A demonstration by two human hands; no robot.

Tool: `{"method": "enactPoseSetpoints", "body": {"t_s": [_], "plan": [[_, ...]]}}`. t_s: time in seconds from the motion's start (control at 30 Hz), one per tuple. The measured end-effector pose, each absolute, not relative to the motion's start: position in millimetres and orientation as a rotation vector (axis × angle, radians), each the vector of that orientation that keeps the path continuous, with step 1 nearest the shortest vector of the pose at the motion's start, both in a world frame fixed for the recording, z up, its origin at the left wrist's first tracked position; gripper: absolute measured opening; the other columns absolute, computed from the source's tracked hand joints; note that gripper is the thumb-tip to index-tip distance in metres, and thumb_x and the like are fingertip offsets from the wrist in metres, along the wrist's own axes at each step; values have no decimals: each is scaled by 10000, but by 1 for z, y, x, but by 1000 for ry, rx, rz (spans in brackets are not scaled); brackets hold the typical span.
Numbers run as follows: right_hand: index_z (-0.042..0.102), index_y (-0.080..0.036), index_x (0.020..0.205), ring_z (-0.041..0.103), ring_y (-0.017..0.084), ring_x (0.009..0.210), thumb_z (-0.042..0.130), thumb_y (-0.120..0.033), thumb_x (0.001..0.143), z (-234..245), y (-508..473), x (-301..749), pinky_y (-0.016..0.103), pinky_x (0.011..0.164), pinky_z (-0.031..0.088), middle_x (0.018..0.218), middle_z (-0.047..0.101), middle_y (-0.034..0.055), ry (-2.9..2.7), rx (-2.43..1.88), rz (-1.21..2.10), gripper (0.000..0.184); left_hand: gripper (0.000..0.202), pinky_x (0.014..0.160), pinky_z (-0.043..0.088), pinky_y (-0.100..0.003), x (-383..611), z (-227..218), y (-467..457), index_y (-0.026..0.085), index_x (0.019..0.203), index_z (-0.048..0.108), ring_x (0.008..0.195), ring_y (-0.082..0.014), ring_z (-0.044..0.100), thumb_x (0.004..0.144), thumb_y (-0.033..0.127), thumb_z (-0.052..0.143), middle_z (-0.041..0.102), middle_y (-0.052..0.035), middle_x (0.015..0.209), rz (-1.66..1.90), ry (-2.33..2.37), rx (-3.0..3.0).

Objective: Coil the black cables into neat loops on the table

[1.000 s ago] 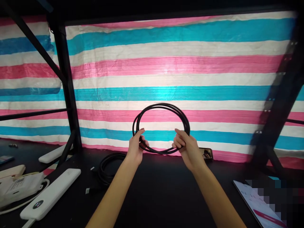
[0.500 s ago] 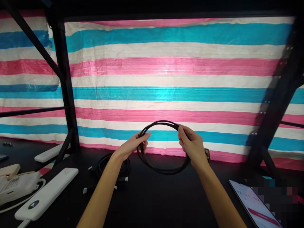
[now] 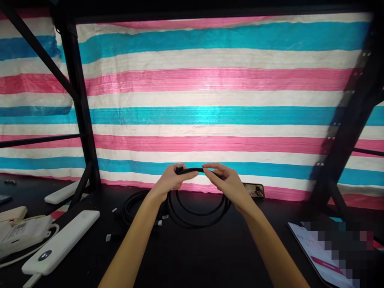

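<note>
A black cable (image 3: pixel 200 225), wound into a loose coil, hangs between my two hands above the dark table. My left hand (image 3: pixel 172 180) is closed around the coil's upper left side, with the thumb lying along the strands and a dark plug end (image 3: pixel 179 169) showing by the fingers. On the upper right side, my right hand (image 3: pixel 226 180) pinches the same coil, its thumb and forefinger close to the left thumb. Beyond my left forearm lies a second black cable coil (image 3: pixel 129 208) on the table, partly hidden by the arm, with pale-tipped plugs around it.
At left lie a long white device (image 3: pixel 63 244), a white box with a cord (image 3: pixel 25 234) and another white bar (image 3: pixel 63 193). A phone (image 3: pixel 254 190) leans at the back; a bright-screened tablet or phone (image 3: pixel 318 256) lies right. Black frame posts (image 3: pixel 87 148) flank a striped sheet (image 3: pixel 207 80).
My hands have come closer together at the top of the coil. The loop has sunk lower and spread into separate strands, and a plug end now shows at my left hand.
</note>
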State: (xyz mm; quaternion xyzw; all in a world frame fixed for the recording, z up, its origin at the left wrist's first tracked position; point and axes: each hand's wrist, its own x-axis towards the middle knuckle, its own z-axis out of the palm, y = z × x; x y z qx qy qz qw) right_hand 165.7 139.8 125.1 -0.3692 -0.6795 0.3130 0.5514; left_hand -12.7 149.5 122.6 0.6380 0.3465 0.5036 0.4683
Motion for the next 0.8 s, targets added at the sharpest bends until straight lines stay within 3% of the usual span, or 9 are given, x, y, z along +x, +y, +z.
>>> {"method": "enactPoseSetpoints", "body": {"t_s": [0.2, 0.37, 0.53, 0.67, 0.8], "plan": [[620, -151, 766, 105, 44, 421, 661, -521, 679, 126, 144, 161, 195, 361, 91, 502, 154, -100, -1210, -711, 1079, 383, 492, 367, 117, -200, -17, 126, 153, 195, 558, 273, 310, -3, 135, 692, 404, 699, 186, 120, 407, 1499, 640, 1291], [571, -156, 656, 50, 40, 396, 612, -554, 702, 128, 149, 174, 197, 343, 44, 459, 119, -116, -1078, -666, 1143, 403, 500, 333, 119, -199, -1, 127, 146, 179, 546, 354, 279, -12, 194, 746, 598, 540, 249, 96, 380, 1251, 437, 1205], [560, -155, 648, 57, 37, 386, 647, -509, 682, 134, 146, 182, 197, 332, 46, 444, 129, -120, -1065, -704, 1158, 367, 510, 330, 129, -208, 6, 131, 140, 184, 513, 379, 262, -29, 192, 744, 615, 523, 239, 88, 313, 1267, 510, 1237], [573, -155, 671, 76, 37, 384, 668, -552, 654, 138, 142, 184, 210, 337, 59, 444, 148, -115, -1055, -744, 1085, 409, 502, 425, 308, -205, -3, 132, 142, 176, 541, 434, 367, -68, 401, 719, 635, 531, 366, 58, 390, 1358, 652, 1359], [600, -148, 671, 80, 41, 401, 673, -566, 648, 141, 136, 186, 230, 365, 51, 442, 162, -103, -1030, -784, 964, 424, 416, 621, 424, -237, -18, 130, 150, 182, 831, 597, 676, -161, 599, 720, 582, 571, 593, -13, 627, 1528, 889, 1481]]}}
